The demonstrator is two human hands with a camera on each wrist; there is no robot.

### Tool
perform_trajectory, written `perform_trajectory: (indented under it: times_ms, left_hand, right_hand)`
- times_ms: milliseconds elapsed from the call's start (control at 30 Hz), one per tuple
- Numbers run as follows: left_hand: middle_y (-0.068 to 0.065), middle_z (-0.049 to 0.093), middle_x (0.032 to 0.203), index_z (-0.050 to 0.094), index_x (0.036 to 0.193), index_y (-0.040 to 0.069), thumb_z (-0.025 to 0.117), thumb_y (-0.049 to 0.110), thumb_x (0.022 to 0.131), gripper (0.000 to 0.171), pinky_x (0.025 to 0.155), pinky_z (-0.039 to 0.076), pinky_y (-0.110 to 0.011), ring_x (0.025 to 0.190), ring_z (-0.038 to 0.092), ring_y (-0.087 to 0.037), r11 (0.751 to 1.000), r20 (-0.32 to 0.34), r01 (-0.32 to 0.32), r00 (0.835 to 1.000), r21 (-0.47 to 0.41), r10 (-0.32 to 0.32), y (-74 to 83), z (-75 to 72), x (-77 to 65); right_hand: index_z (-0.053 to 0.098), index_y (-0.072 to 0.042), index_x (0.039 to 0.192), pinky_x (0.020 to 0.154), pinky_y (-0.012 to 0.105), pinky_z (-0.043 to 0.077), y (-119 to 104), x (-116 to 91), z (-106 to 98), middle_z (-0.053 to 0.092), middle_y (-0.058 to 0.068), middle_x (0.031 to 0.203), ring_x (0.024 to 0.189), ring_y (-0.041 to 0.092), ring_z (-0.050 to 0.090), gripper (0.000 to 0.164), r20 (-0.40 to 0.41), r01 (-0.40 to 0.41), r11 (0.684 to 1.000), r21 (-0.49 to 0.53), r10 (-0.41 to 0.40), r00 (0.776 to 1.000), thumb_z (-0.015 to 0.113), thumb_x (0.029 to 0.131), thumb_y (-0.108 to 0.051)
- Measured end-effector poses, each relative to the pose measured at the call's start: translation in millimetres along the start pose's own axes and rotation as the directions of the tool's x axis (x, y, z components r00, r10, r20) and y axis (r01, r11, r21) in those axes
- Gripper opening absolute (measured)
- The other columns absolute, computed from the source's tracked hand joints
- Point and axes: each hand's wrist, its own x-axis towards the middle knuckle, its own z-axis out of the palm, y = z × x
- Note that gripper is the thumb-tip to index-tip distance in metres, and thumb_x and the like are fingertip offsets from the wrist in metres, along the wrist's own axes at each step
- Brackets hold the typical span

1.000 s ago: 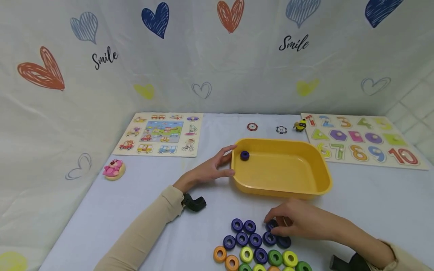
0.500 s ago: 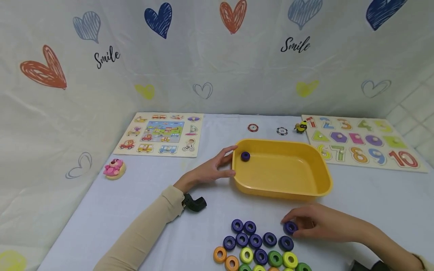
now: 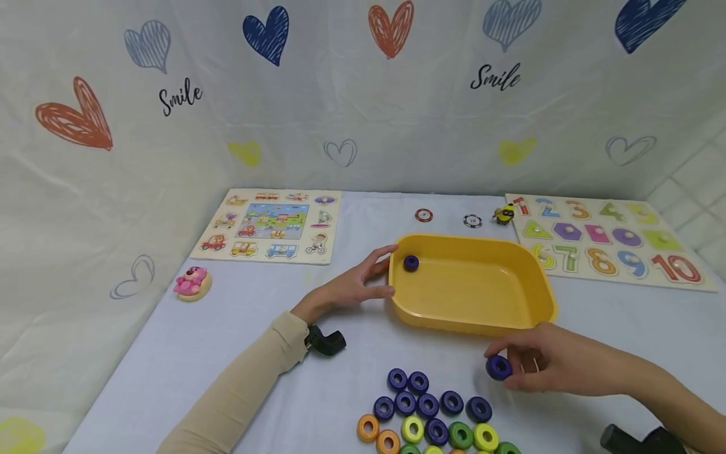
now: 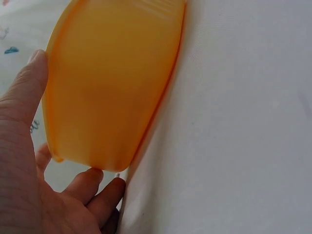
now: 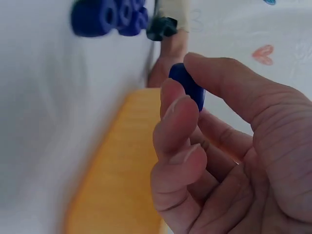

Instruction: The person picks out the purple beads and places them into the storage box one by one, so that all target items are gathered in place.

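Observation:
My right hand point(image 3: 558, 362) pinches a dark blue ring point(image 3: 499, 367) between thumb and fingertips, just in front of the yellow tray point(image 3: 471, 321). In the right wrist view the ring point(image 5: 187, 85) shows edge-on between the fingers. My left hand point(image 3: 358, 280) holds the tray's left end, thumb toward the near corner and fingers toward the far one; the left wrist view has its digits against the tray wall point(image 4: 112, 97). Inside the tray, near its left end, lies one dark blue ring point(image 3: 411, 263). Several more dark blue rings point(image 3: 428, 405) lie on the table before me.
Orange point(image 3: 368, 427), yellow point(image 3: 412, 429) and green rings point(image 3: 460, 435) lie at the near edge. A vehicle puzzle board point(image 3: 272, 224) is at back left, a number board point(image 3: 609, 243) at back right. Two chips point(image 3: 423, 215), a bee figure point(image 3: 503, 214) and a pink bear point(image 3: 193, 284) stand around.
My right hand has taken a dark blue ring from the group, moved right with it, then up toward the tray's near side. The left hand stays at the tray.

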Motion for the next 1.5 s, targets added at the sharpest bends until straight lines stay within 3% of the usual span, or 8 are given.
perform_trajectory:
  times_ms: [233,567,800,1033,1267,1500]
  left_hand:
    - [0.009,0.024,0.145,0.012,0.14,0.045,0.061,0.054,0.078,0.079,0.106,0.01,-0.043,0.133,0.018,-0.01,1.0,-0.01,0.014,1.0,0.012,-0.014,0.9,0.0,-1.0]
    - [0.012,0.024,0.144,0.012,0.14,0.045,0.06,0.056,0.077,0.08,0.106,0.009,-0.044,0.132,0.016,-0.004,0.999,-0.012,0.013,1.0,0.029,-0.012,-0.3,0.6,-0.9]
    - [0.009,0.024,0.145,0.012,0.139,0.045,0.06,0.058,0.076,0.08,0.106,0.009,-0.045,0.134,0.016,-0.009,1.0,-0.009,0.007,1.0,0.021,-0.007,-3.0,0.8,-0.6]
    - [0.006,0.025,0.145,0.013,0.141,0.041,0.062,0.051,0.079,0.08,0.106,0.008,-0.047,0.135,0.015,-0.014,1.0,-0.002,0.011,1.0,0.006,-0.011,2.7,1.1,-1.5]
    - [-0.006,0.022,0.146,0.013,0.144,0.026,0.062,0.044,0.082,0.082,0.106,0.007,-0.047,0.135,0.015,-0.02,1.0,0.018,0.005,1.0,-0.002,-0.005,24.2,-0.5,-8.1]
    - [0.006,0.022,0.146,0.012,0.141,0.042,0.061,0.052,0.078,0.08,0.106,0.007,-0.046,0.134,0.014,-0.01,1.0,-0.002,0.021,1.0,0.017,-0.021,4.1,0.9,-2.4]
  right_hand:
    - [0.058,-0.017,0.113,0.054,0.022,0.044,-22.3,25.4,-36.8,0.055,-0.007,0.074,0.064,0.009,0.051,0.034,-0.056,-0.057,0.994,-0.096,0.052,0.997,0.063,0.083,-0.034]
    - [0.056,-0.015,0.111,0.054,0.029,0.048,-9.6,88.1,-67.2,0.059,0.006,0.074,0.063,0.025,0.057,0.035,0.0,-0.162,0.981,-0.107,0.163,0.987,0.064,0.083,-0.034]
    - [0.057,-0.01,0.11,0.056,0.031,0.05,11.6,137.2,-69.1,0.062,0.008,0.074,0.06,0.022,0.058,0.035,0.089,-0.227,0.966,-0.126,0.239,0.967,0.066,0.082,-0.029]
    - [0.06,-0.007,0.108,0.055,0.029,0.048,10.7,161.9,-61.1,0.059,0.002,0.071,0.059,0.018,0.056,0.034,0.132,-0.222,0.956,-0.19,0.249,0.96,0.068,0.081,-0.026]
    - [0.059,0.001,0.101,0.061,0.025,0.049,7.0,171.5,-58.7,0.063,0.002,0.076,0.065,0.016,0.06,0.033,0.099,-0.236,0.951,-0.2,0.259,0.961,0.07,0.079,-0.021]
    - [0.052,0.001,0.095,0.064,0.027,0.051,6.5,182.0,-54.6,0.059,0.006,0.079,0.068,0.016,0.06,0.032,0.023,-0.318,0.937,-0.144,0.324,0.946,0.071,0.077,-0.018]
